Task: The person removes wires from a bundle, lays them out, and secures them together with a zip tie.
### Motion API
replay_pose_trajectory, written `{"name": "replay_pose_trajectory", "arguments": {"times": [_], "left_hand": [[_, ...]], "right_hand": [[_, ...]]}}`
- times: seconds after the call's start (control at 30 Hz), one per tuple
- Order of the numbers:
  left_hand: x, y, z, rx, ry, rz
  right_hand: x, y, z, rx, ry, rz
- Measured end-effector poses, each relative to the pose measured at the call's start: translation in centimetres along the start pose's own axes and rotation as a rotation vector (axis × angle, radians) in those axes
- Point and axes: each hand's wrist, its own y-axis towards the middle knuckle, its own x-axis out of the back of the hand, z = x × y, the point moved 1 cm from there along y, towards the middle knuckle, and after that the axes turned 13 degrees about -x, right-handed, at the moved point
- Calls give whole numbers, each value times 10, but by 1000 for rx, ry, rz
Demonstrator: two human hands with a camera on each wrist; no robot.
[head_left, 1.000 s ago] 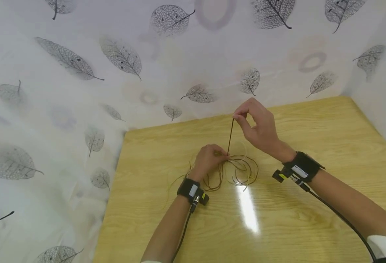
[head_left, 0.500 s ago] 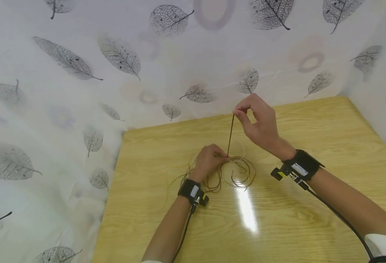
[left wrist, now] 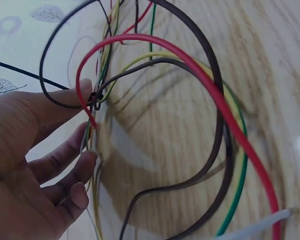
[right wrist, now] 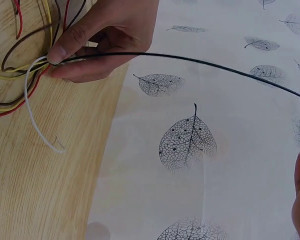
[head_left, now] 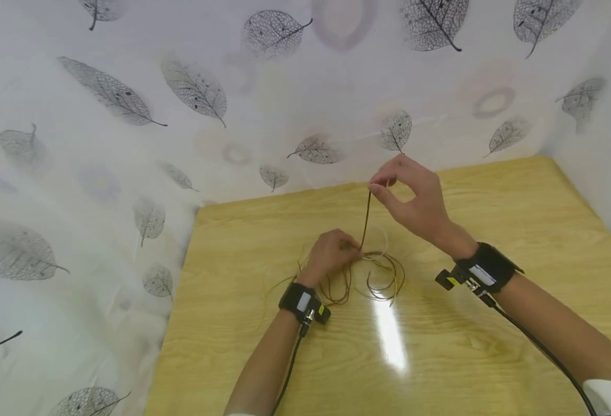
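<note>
My left hand (head_left: 328, 254) pinches a bundle of thin electrical wires low over the table, between thumb and fingers. Loops of red wire (left wrist: 210, 89), brown wire (left wrist: 217, 75) and yellow-green wire (left wrist: 244, 145) spread from it. A white wire (right wrist: 32, 120) curves out beside the left thumb. From the pinch a thin black strand (head_left: 366, 222) rises to my right hand (head_left: 414, 193), whose thumb and index finger pinch its upper end. Whether this strand is a wire or a cable tie I cannot tell. A small black angular piece (left wrist: 97, 100) sits on the bundle near the left thumb.
The wood-grain table (head_left: 466, 346) carries a bright light reflection (head_left: 390, 335). Behind and to the left stands a pale leaf-patterned covering (head_left: 336, 104). Black wrist straps (head_left: 484, 268) with cameras and cables (head_left: 539, 344) run along both forearms.
The right hand rises slightly, then comes down a little and to the right. The black strand goes from straight to slightly bowed. The left hand stays in place on the bundle.
</note>
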Motion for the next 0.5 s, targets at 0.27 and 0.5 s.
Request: {"name": "replay_pose_trajectory", "arguments": {"times": [0.27, 0.5], "left_hand": [[14, -4, -4, -64, -30, 28], [48, -18, -2, -144, -52, -59]], "right_hand": [[4, -4, 27, 93, 117, -26], [18, -7, 28, 65, 125, -49]]}}
